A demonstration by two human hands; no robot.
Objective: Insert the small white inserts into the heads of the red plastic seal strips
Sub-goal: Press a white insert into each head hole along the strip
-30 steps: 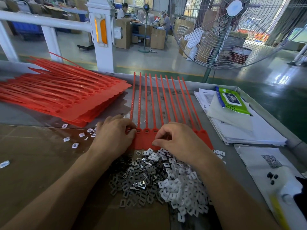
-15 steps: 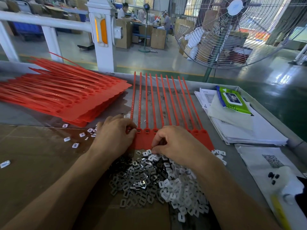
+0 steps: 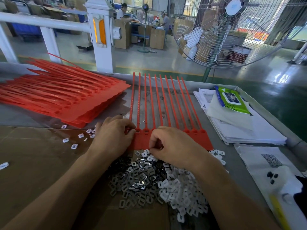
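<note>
While the left hand (image 3: 114, 135) lies curled over the left end of the seal sheet (image 3: 166, 113), its fingertips at the leftmost heads, the right hand (image 3: 172, 146) sits over the middle of the head band, fingers bent and thumb meeting forefinger at the near edge of the red plastic. Whether that pinch has an insert in it cannot be told; the fingertips cover the spot. What the left hand grips, if anything beyond pressing the sheet, is hidden too.

The sheet is a comb of red strips joined at their heads, tails pointing far, heads near the person, flat on the table (image 3: 249, 163). Just near of the heads lies the pile of inserts (image 3: 176, 193): white ones to the right, darker shiny ones (image 3: 136, 178) to the left, touching the sheet's near edge. A few loose white inserts (image 3: 74, 146) are scattered on the cardboard (image 3: 33, 163) at left. Far left is a stack of red sheets (image 3: 66, 100). At right lie papers (image 3: 240, 130) with a green wipes pack (image 3: 230, 100) on top. A large fan (image 3: 232, 30) stands beyond the table.
</note>
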